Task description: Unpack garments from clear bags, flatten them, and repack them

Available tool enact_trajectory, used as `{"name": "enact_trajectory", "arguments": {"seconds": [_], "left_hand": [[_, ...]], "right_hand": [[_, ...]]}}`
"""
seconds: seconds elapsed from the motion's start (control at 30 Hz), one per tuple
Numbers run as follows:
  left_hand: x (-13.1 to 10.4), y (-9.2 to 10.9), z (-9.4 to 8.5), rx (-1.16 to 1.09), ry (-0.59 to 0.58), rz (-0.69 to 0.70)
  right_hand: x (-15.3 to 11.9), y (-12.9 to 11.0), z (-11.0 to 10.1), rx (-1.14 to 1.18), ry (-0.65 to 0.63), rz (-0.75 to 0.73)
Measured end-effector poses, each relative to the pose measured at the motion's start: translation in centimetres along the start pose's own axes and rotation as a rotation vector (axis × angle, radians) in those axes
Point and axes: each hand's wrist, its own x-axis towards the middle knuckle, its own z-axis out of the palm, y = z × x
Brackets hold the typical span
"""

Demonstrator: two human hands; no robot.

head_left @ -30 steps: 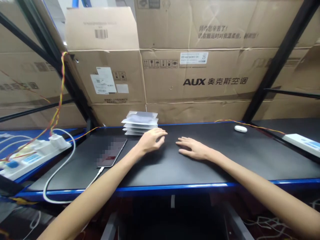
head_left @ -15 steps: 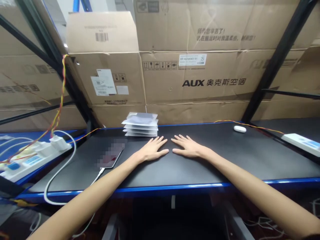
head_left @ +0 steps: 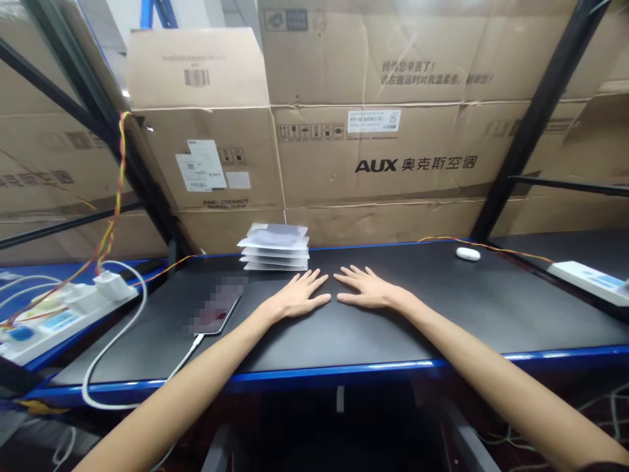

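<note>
Both my hands lie palm down on the dark tabletop (head_left: 344,341), side by side with a small gap between them. My left hand (head_left: 301,295) has its fingers spread and holds nothing; its fingertips are just in front of a stack of white packets (head_left: 274,249). My right hand (head_left: 366,288), also flat with fingers apart, holds nothing. Left of my left forearm lies a phone (head_left: 219,316), partly blurred out, with a white cable (head_left: 184,360) plugged into its near end.
A small white case (head_left: 468,254) lies at the back right. White power strips (head_left: 587,280) sit at the right and left edges, the left one (head_left: 63,321) with several plugs. Large cardboard boxes (head_left: 334,223) stand behind the table, between black metal posts (head_left: 535,124).
My hands stay flat in the same place on the table. The whole view has shifted slightly, with the surroundings appearing a little further left.
</note>
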Motion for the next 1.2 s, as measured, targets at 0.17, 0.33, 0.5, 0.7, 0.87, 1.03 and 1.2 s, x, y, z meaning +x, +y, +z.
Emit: {"name": "enact_trajectory", "arguments": {"seconds": [0.17,0.33,0.5,0.7,0.87,1.03,1.2], "left_hand": [[0.05,-0.15,0.14,-0.012,0.006,0.005],[0.12,-0.39,0.32,-0.022,-0.006,0.001],[0.08,-0.35,0.28,-0.028,-0.003,0.003],[0.08,-0.42,0.35,-0.023,-0.003,0.004],[0.18,-0.55,0.43,-0.012,0.003,0.010],[0.15,-0.45,0.33,-0.016,-0.006,0.003],[0.07,-0.21,0.12,-0.023,-0.022,-0.005]], "right_hand": [[0.08,0.13,0.12,-0.013,0.003,-0.004],[0.17,0.17,0.15,-0.020,0.001,0.001],[0.16,0.13,0.10,-0.003,0.007,-0.003],[0.18,0.29,0.14,-0.008,0.009,-0.006],[0.18,0.26,0.07,-0.012,-0.001,-0.011],[0.12,0.08,-0.10,-0.017,-0.004,-0.007],[0.12,0.06,-0.22,-0.016,-0.017,0.002]]}}
